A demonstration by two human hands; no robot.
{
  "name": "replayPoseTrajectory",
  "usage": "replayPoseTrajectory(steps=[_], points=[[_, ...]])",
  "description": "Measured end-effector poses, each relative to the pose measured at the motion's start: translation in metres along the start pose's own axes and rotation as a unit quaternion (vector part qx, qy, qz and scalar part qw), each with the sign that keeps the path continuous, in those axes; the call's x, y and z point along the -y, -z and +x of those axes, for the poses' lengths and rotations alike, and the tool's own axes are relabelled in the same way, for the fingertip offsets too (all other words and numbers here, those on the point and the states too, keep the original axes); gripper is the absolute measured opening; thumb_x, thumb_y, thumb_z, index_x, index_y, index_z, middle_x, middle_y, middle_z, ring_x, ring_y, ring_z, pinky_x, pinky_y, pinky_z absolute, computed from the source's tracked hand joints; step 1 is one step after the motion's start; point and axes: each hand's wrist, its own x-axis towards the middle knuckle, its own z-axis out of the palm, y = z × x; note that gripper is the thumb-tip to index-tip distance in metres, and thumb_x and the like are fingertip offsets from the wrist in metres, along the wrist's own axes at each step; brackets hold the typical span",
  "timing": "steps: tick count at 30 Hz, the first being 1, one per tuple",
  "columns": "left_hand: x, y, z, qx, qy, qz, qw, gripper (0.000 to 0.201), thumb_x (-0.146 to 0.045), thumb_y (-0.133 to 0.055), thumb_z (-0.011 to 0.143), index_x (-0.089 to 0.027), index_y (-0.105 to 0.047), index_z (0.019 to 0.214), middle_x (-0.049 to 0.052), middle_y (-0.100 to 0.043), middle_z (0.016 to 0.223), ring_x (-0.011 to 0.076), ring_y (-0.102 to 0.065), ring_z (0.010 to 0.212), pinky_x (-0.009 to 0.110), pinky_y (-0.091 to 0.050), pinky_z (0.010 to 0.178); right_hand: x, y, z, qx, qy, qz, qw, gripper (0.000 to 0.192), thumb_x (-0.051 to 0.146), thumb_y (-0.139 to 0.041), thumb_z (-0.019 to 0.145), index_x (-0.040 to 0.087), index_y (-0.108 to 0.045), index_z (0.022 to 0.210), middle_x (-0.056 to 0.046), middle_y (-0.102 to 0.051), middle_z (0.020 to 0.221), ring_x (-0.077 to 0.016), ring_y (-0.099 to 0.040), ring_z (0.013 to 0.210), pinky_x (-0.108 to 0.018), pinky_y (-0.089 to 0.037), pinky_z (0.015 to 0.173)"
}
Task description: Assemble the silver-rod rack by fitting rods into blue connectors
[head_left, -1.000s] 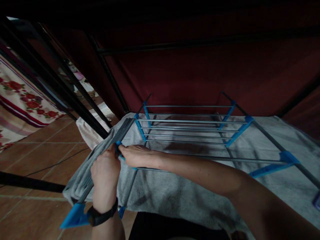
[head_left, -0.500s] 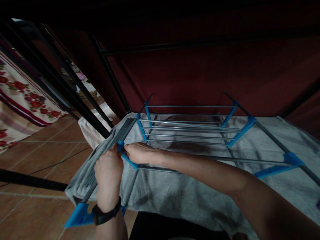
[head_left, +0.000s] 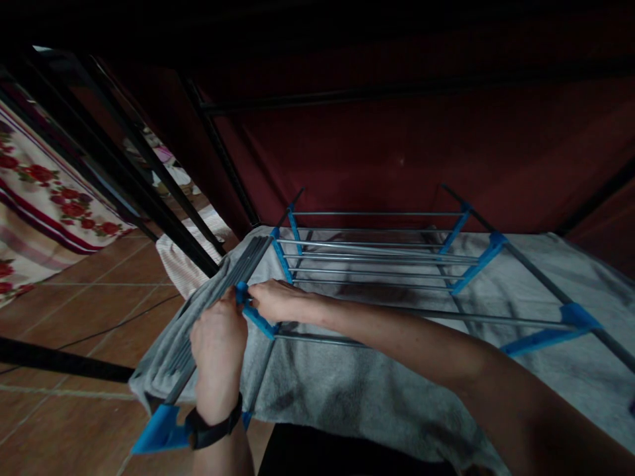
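Observation:
A metal rack (head_left: 377,261) of grey tubes and blue plastic connectors lies on a grey towel (head_left: 347,390). My left hand (head_left: 218,344), with a black watch on the wrist, grips the left side tube next to a blue connector (head_left: 241,291). My right hand (head_left: 278,303) reaches across from the right and holds the blue cross piece (head_left: 260,322) at that same joint. The two hands touch at the connector. A bundle of loose grey tubes (head_left: 233,274) lies along the towel's left edge, just beyond my left hand.
Terracotta floor tiles (head_left: 89,311) spread to the left, with a thin cable across them. A dark red fabric wall (head_left: 397,152) with black poles rises behind the rack. Black slanted bars (head_left: 124,178) stand at left, a flowered cloth (head_left: 34,198) beyond them.
Both hands have shifted slightly up and right along the left tube with the blue joint. The blue cross piece now shows below my right hand.

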Motion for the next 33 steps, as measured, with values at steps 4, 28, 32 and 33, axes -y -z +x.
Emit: replayPoseTrajectory(steps=[4,28,32,33], points=[[-0.0008,-0.0007,-0.0002,0.004,0.006,0.005,1.000,0.047,-0.024,-0.039,0.111,-0.017,-0.063,0.151,0.019,-0.082,0.108,0.0366,-0.079,0.103,0.038,-0.053,0.078,0.0005,-0.0044,-0.0022,0.021,-0.015,0.001,1.000,0.026,0.026,-0.052,0.106,0.016,-0.073,0.118,-0.019,-0.080,0.126,-0.0315,-0.079,0.112,-0.030,-0.056,0.071],[-0.0002,-0.0001,-0.0020,-0.006,-0.011,-0.009,1.000,0.044,-0.025,-0.042,0.110,-0.016,-0.065,0.147,0.019,-0.082,0.111,0.0367,-0.079,0.104,0.039,-0.056,0.079,-0.0009,-0.0064,-0.0036,0.019,-0.013,-0.013,1.000,0.024,0.024,-0.051,0.106,0.018,-0.072,0.116,-0.018,-0.080,0.124,-0.0300,-0.078,0.112,-0.029,-0.055,0.070],[-0.0005,0.0004,-0.0027,-0.006,-0.006,-0.006,1.000,0.047,-0.024,-0.035,0.111,-0.016,-0.066,0.146,0.019,-0.082,0.107,0.0366,-0.079,0.102,0.040,-0.056,0.079,0.0002,-0.0065,-0.0027,0.010,-0.006,-0.011,1.000,0.021,0.022,-0.054,0.103,0.017,-0.072,0.114,-0.018,-0.080,0.123,-0.0304,-0.078,0.110,-0.030,-0.057,0.072],[-0.0008,0.0012,-0.0030,-0.005,-0.005,-0.007,1.000,0.048,-0.024,-0.034,0.111,-0.016,-0.066,0.145,0.019,-0.082,0.107,0.0364,-0.079,0.102,0.040,-0.056,0.079,0.0006,-0.0062,-0.0026,0.008,-0.006,-0.009,1.000,0.020,0.021,-0.055,0.102,0.017,-0.072,0.112,-0.018,-0.080,0.122,-0.0306,-0.079,0.110,-0.030,-0.057,0.072]])
